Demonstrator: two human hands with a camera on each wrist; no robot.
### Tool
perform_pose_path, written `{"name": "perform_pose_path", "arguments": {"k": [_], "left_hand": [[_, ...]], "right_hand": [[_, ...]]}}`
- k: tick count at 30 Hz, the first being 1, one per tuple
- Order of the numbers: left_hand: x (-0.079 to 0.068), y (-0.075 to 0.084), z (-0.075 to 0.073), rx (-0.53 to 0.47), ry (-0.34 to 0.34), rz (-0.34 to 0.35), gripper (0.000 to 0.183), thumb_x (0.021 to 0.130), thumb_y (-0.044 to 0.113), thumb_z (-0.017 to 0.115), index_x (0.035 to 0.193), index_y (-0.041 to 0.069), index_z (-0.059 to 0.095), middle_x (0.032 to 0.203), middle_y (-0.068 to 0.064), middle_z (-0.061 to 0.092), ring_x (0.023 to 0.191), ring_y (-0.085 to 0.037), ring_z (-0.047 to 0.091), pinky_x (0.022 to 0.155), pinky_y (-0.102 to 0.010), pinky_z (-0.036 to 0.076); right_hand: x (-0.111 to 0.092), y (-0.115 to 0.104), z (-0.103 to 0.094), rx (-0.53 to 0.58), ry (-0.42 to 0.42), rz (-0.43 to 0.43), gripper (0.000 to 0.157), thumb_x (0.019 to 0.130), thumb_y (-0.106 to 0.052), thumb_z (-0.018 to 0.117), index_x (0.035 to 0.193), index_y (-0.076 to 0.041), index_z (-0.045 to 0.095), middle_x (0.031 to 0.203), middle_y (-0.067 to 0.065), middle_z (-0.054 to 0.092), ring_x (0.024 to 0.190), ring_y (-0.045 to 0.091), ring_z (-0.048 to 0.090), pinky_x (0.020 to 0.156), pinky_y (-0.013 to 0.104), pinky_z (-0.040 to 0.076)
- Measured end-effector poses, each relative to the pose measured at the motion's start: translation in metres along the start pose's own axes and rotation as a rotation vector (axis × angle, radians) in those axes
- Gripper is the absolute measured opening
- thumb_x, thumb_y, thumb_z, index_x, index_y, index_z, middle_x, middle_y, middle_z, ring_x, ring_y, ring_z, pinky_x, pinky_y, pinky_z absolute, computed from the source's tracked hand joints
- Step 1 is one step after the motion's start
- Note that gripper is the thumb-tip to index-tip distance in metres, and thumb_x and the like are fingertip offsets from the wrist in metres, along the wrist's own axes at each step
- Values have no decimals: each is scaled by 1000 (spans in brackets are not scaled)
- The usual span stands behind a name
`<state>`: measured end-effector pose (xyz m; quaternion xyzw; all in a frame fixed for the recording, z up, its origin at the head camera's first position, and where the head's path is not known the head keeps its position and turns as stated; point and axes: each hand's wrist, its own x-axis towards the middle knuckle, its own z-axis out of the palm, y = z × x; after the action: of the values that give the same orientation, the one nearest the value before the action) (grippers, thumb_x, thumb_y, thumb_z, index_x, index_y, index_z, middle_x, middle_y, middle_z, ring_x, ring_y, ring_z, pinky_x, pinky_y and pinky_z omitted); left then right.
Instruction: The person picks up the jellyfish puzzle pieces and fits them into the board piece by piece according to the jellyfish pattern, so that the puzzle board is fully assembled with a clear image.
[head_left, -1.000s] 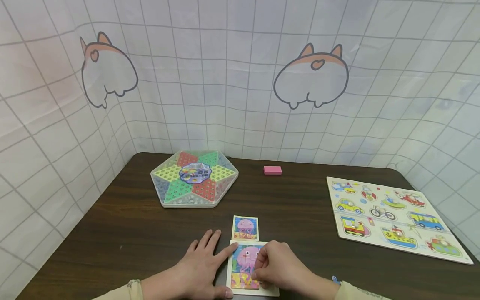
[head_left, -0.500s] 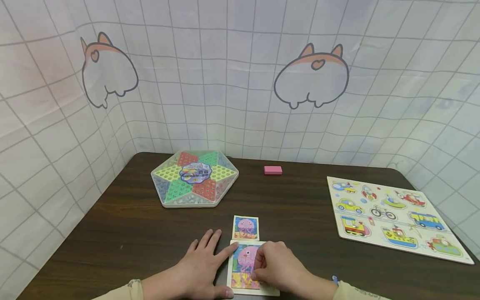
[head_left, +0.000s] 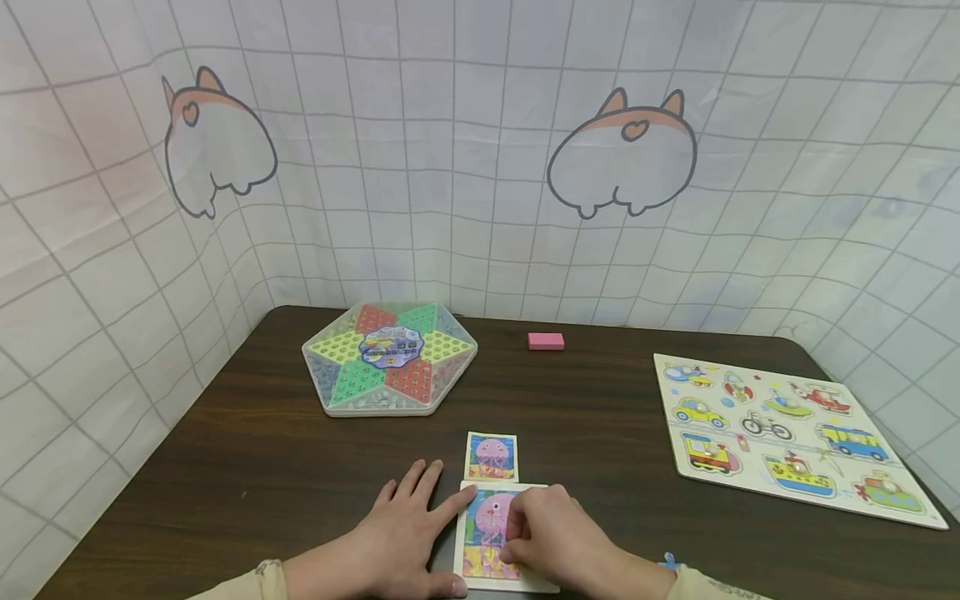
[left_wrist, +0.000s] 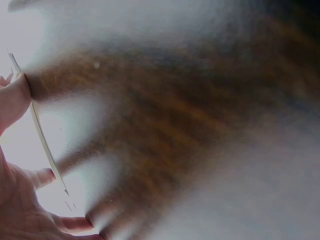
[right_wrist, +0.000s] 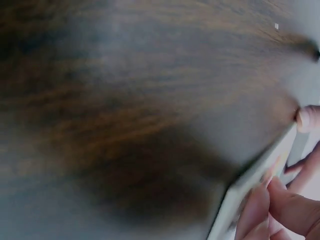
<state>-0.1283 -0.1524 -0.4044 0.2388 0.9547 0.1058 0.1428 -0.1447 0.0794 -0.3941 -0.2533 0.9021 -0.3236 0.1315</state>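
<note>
A small jigsaw puzzle [head_left: 477,533] of a pink jellyfish lies in its pale tray at the near edge of the table. My left hand [head_left: 401,533] rests flat with spread fingers, its index fingertip and thumb against the tray's left side. Over the puzzle's right half is my right hand [head_left: 558,533], hiding that part of the picture. Its thumb and forefinger come together in the right wrist view, pinching a pinkish puzzle piece [right_wrist: 270,176] at the tray; most of the piece is covered. A matching jellyfish picture card [head_left: 491,457] lies just behind the tray.
A hexagonal Chinese checkers set [head_left: 390,358] lies at the back left. The pink block [head_left: 545,342] is near the table's rear edge. To the right lies a wooden vehicle peg puzzle [head_left: 787,442]. A grid-patterned curtain [head_left: 480,167] surrounds the dark table [head_left: 225,483].
My right hand has shifted very slightly left over the puzzle. The left hand and the tray have stayed in place.
</note>
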Motion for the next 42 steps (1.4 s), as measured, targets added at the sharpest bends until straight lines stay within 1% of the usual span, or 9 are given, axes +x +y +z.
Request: {"name": "perform_pose_path", "arguments": {"k": [4, 7, 11, 14, 21, 28, 31, 37, 42], "left_hand": [[0, 0, 1, 1, 0, 1, 97, 79, 73, 71, 160, 32, 35, 164, -27, 27, 151, -49, 26, 105, -72, 36], [-1, 0, 1, 9, 8, 2, 98, 79, 74, 70, 160, 32, 36, 163, -27, 28, 151, -50, 26, 105, -72, 37], [0, -1, 2, 9, 3, -4, 97, 79, 73, 70, 160, 33, 35, 164, -26, 27, 151, -49, 26, 106, -71, 36], [0, 0, 1, 2, -1, -6, 97, 79, 73, 70, 160, 33, 34, 164, -26, 26, 152, -49, 25, 106, -72, 36], [0, 0, 1, -16, -6, -1, 97, 79, 73, 70, 160, 32, 35, 164, -27, 26, 152, -50, 25, 106, -72, 35], [0, -3, 0, -17, -16, -4, 97, 80, 72, 70, 161, 33, 33, 165, -27, 25, 152, -50, 24, 106, -73, 35], [0, -4, 1, -7, -12, -3, 97, 80, 73, 69, 161, 33, 33, 164, -27, 26, 151, -50, 25, 105, -73, 36], [-1, -4, 2, 10, -16, -1, 96, 81, 72, 69, 161, 32, 33, 164, -26, 27, 151, -50, 27, 104, -73, 37], [1, -4, 1, 21, -14, 3, 97, 81, 73, 69, 161, 33, 32, 164, -26, 26, 151, -50, 27, 105, -73, 37]], "right_hand": [[-5, 2, -12, 46, -22, -31, 16, 88, -14, 80, 76, -14, 70, 65, -9, 61, 56, 0, 50, 50, 20, 41], [-13, 7, -23, -57, -69, -129, 3, 94, -15, 74, 94, -12, 76, 83, -7, 72, 72, 0, 60, 63, 22, 52], [-24, 21, -28, -369, -158, -422, 26, 99, -24, 68, 122, -12, 74, 118, -3, 74, 107, 11, 67, 89, 30, 57], [-28, 37, -21, -566, -184, -620, 42, 104, -38, 59, 138, -14, 65, 137, -1, 68, 123, 24, 64, 96, 35, 55], [-27, 90, 14, -692, -168, -690, 60, 107, -58, 35, 157, -25, 44, 156, -7, 51, 140, 26, 52, 99, 39, 53], [-36, 47, -8, -1041, -62, -861, 58, 105, -59, 41, 146, -21, 57, 145, -8, 61, 132, 16, 59, 100, 28, 50], [-35, 40, -12, -1014, -95, -844, 56, 105, -57, 43, 145, -21, 58, 145, -8, 62, 132, 15, 60, 100, 28, 50], [-34, 39, -19, -759, -220, -675, 53, 107, -51, 43, 149, -21, 54, 148, -7, 59, 136, 19, 57, 100, 34, 51], [-40, 62, -34, -430, -138, -558, 39, 106, -28, 57, 143, -16, 58, 138, -1, 67, 126, 21, 63, 96, 35, 55]]}}
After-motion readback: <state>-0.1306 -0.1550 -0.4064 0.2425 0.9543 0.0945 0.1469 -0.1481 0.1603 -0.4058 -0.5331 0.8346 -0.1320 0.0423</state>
